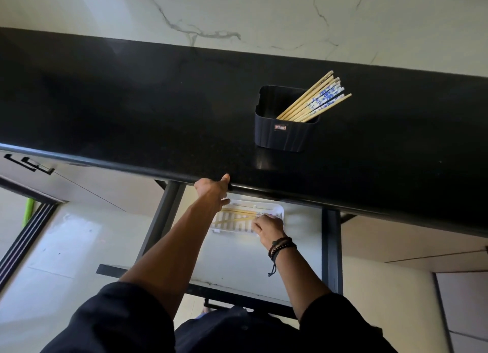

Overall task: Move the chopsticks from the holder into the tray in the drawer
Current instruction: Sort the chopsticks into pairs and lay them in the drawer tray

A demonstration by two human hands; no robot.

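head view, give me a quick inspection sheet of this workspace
surface: black counter, glossy, bare apart from the holder
job's things: black holder upright on the counter, a bundle of chopsticks leaning in it; white tray in the open drawer holds a few chopsticks
clutter: nothing seen
grippers: left hand grips the counter edge; right hand at the tray, on chopsticks there
cables: nothing seen
surroundings: marble wall, cabinet fronts, a green object at far left
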